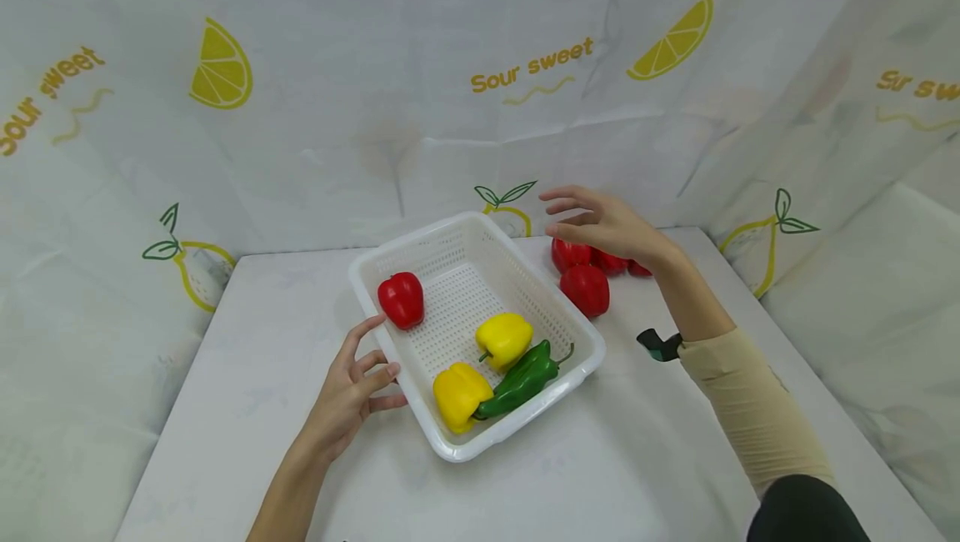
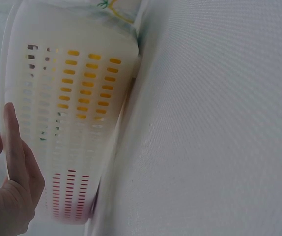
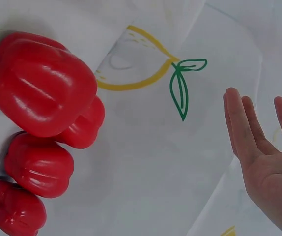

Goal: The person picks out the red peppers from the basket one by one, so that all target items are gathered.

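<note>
A white plastic basket holds a red bell pepper, two yellow bell peppers and a long green pepper. My left hand touches the basket's left rim, its fingers fairly straight and spread. In the left wrist view those fingers lie along the perforated outer wall. Past the basket's right side, my right hand hovers empty over a cluster of red bell peppers, partly covering them. In the right wrist view its fingers stand extended, apart from the peppers.
The white table carries the basket and the red peppers. A white sheet with lemon prints rises behind it and along the sides. A dark strap end sticks out at the right wrist, and a black rounded thing shows at the bottom right.
</note>
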Available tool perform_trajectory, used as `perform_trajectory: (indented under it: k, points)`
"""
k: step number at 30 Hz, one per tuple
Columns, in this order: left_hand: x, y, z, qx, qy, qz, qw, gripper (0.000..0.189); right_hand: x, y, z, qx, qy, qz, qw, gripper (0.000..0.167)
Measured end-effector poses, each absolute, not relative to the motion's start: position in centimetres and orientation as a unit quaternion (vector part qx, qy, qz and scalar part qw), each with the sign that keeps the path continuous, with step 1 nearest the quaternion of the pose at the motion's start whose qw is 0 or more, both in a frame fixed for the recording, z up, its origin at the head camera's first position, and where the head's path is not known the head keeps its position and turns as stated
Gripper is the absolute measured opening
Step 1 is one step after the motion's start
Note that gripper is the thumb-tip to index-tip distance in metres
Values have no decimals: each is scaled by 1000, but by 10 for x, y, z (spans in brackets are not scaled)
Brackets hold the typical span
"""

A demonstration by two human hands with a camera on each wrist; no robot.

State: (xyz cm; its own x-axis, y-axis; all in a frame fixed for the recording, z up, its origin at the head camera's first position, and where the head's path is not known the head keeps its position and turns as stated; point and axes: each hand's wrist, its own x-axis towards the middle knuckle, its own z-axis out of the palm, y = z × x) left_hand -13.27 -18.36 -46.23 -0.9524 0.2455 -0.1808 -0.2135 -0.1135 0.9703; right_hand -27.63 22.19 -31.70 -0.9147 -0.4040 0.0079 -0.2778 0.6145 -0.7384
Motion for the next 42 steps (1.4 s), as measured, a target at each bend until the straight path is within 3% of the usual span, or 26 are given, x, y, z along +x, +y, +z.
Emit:
perform_trajectory:
  k: [29,42]
  points:
    - [-132,-182,-460,10,649,744,157,82,-280,155,-309,-273,862,-419,90,58]
    - [-131,-182,-461,7,649,745,156,80,-285,115,-316,-301,855,-403,126,61]
